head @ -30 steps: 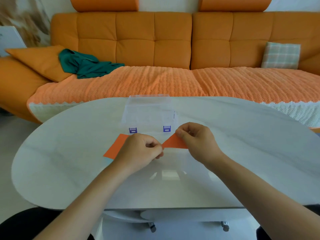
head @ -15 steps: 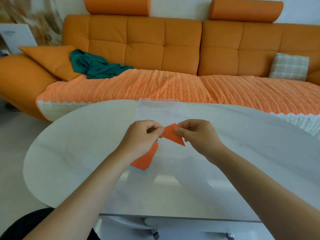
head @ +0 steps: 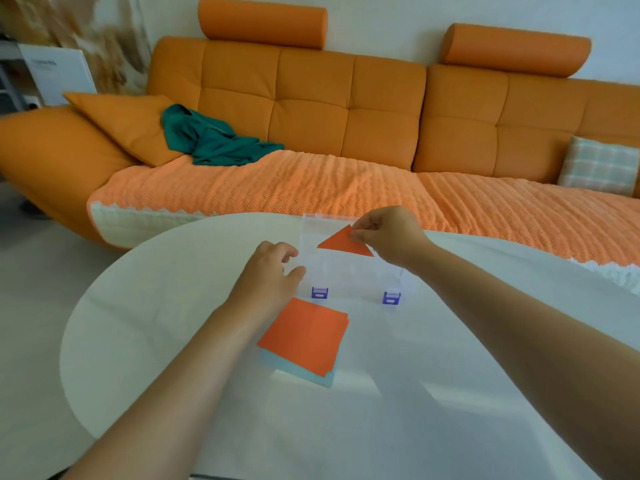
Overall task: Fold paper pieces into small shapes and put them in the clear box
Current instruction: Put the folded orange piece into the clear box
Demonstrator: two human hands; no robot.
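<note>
Fingers [head: 364, 231] pinch orange triangle [head: 341, 243], over clr box [head: 349, 276]

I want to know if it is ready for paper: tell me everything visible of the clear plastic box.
The clear plastic box is rectangular, shallow and see-through, with two purple latches on its near wall. It stands on the white oval table, beyond the stack of orange paper. The left hand is at its left wall; the right hand pinches a folded orange paper triangle over it. Its lid is unclear.
</note>
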